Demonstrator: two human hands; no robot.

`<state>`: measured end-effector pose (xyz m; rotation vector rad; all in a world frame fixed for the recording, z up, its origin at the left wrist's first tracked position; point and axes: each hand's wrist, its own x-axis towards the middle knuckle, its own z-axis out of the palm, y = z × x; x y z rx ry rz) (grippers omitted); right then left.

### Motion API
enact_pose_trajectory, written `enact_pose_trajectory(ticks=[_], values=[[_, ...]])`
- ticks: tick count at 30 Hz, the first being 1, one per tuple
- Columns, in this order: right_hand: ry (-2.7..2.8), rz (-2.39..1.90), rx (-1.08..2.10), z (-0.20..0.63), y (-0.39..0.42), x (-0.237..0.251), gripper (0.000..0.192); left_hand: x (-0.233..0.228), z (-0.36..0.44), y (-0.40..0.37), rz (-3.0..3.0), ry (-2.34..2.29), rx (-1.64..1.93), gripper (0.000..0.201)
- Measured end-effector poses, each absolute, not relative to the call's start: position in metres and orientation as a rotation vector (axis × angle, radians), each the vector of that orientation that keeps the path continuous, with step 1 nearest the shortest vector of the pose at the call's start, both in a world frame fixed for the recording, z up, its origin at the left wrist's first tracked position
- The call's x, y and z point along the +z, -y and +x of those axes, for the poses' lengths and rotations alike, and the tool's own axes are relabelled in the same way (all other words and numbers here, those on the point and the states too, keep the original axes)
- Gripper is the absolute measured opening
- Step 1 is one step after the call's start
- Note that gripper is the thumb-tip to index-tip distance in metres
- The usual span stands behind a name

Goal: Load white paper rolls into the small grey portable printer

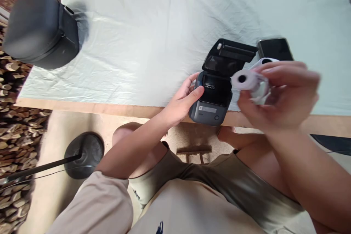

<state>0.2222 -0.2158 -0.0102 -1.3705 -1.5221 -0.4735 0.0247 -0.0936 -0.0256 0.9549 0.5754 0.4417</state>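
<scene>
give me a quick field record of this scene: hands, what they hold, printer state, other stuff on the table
left hand: rests on the left side of the printer, holding nothing
right hand: raised beside the printer, shut on a paper roll
paper roll: white, dark core hole showing, blurred
printer: small, dark grey, at the near table edge, lid open and tilted back
phone: dark, flat on the cloth behind the right hand
case: black, at the far left corner
table: covered by a pale cloth
</scene>
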Motion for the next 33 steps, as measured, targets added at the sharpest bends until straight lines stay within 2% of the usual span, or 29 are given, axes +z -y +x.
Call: enact_pose_trajectory(ticks=[7,11,17,22,27,31,33], values=[[1.803,-1.517,-0.478,0.197,0.201,-0.006,0.034,-0.03,0.023,0.092,1.017,-0.569,0.433,0.082],[1.784,-1.677,-0.336,0.195,0.205,0.0,0.018,-0.029,0.021,0.094,1.031,-0.594,0.445,0.081],[1.793,-1.635,-0.347,0.197,0.207,0.001,0.019,-0.027,0.019,0.096,1.067,-0.614,0.408,0.086],[1.772,-1.716,-0.313,0.2,0.21,-0.004,0.006,-0.031,0.02,0.095,1.066,-0.608,0.431,0.086],[1.805,-1.569,-0.334,0.195,0.219,-0.003,0.016,-0.029,0.019,0.094,1.063,-0.6,0.445,0.089],[1.913,-1.464,-0.241,0.193,0.223,-0.003,0.025,-0.022,0.016,0.093,1.122,-0.59,0.386,0.106],[1.859,-1.427,-0.217,0.196,0.223,-0.004,0.02,-0.02,0.015,0.093,1.149,-0.601,0.365,0.112]])
